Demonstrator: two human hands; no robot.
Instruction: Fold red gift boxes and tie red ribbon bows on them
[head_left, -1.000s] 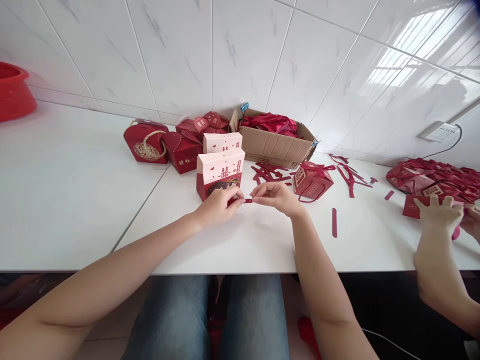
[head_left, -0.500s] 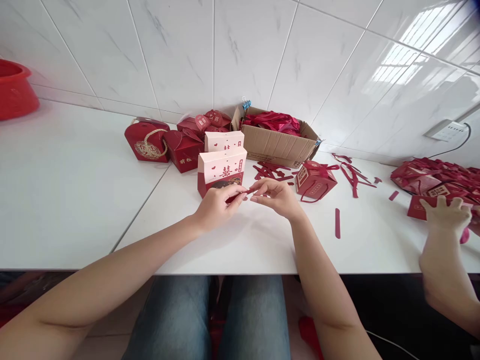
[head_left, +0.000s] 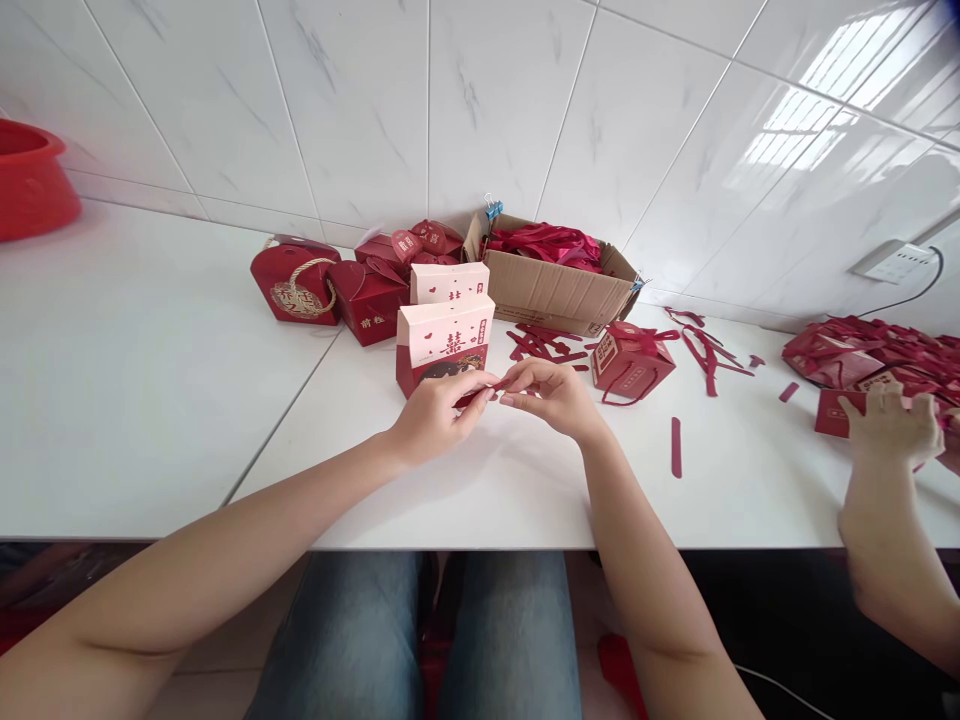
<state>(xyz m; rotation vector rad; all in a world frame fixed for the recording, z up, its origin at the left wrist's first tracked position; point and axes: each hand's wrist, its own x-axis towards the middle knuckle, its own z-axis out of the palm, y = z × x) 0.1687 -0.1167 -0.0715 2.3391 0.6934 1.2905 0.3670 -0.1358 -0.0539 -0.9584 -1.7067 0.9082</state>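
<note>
My left hand (head_left: 439, 412) and my right hand (head_left: 551, 395) meet just above the white table, fingertips nearly touching. Both are closed in a pinch on a small dark red strip (head_left: 500, 384), which looks like folded ribbon or card; the fingers hide much of it. Right behind my left hand stands a pink and red gift box (head_left: 444, 335) with printed characters, and a second pink box (head_left: 450, 283) is behind that. To the right of my right hand sits a red gift box (head_left: 634, 362) with a ribbon bow and a cord handle.
A cardboard box (head_left: 555, 290) of red ribbon stands against the tiled wall. Several red boxes (head_left: 296, 285) are at its left. Red strips (head_left: 544, 345) lie scattered, one single strip (head_left: 676, 447) nearer. At far right a co-worker's hand (head_left: 892, 425) rests at piled red boxes. A red basin (head_left: 34, 190) is far left.
My hands stay almost in place, with only a slight shift of the fingers on the strip. At the right, the co-worker's fingers have moved a little over the red box.
</note>
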